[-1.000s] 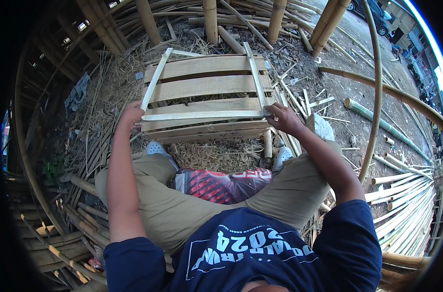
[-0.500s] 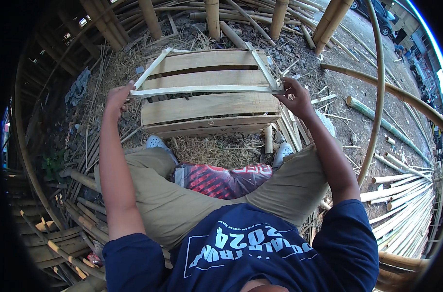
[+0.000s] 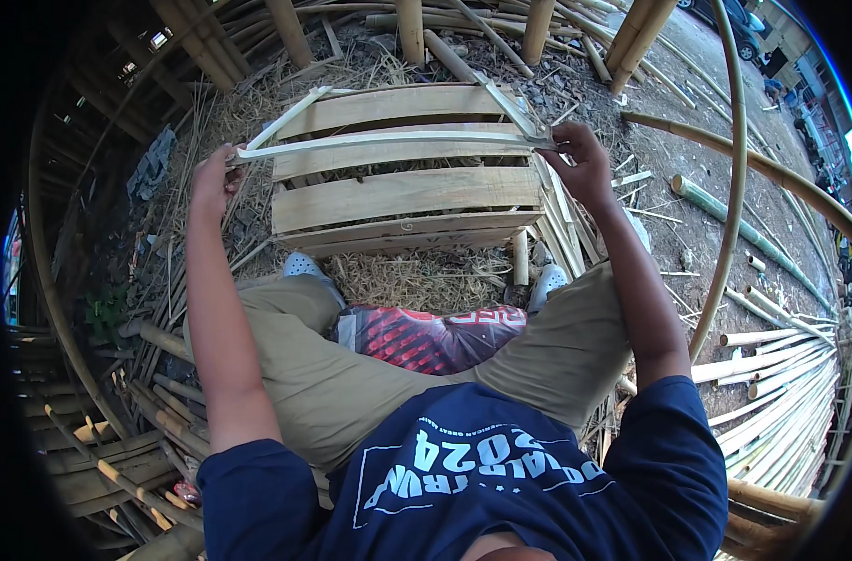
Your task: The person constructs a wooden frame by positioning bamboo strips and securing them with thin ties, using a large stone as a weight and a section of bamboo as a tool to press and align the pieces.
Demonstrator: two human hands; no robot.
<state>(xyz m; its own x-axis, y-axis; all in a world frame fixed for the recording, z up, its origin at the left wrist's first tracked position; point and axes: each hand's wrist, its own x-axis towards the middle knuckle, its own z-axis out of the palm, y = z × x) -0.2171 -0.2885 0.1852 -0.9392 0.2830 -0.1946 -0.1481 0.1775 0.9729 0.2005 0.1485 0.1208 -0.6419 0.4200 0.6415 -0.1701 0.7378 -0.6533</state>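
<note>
Both arms are stretched forward, holding a four-sided frame of pale bamboo strip (image 3: 393,139) by its two near corners. Its near left corner is pinched in the closed fingers of my left hand (image 3: 218,179). My right hand (image 3: 578,166) grips the near right corner between thumb and fingers. Below the frame stands a slatted wooden crate (image 3: 405,194), bottom or side up, with gaps between its slats. The frame's side strips slant away to the crate's far edge; whether its far side rests on the crate I cannot tell.
A printed sack (image 3: 433,338) lies between my legs. Split strips (image 3: 559,220) lean by the crate's right end. Bamboo posts (image 3: 410,33) rise beyond it, and a curved pole (image 3: 736,178) arches at right. Bundled bamboo (image 3: 777,402) lies at the right, straw and shavings (image 3: 398,285) underfoot.
Both hands have moved farther from me, carrying the near side of the bamboo frame toward the crate's far edge. The left hand has also shifted slightly outward. Both grips stay closed.
</note>
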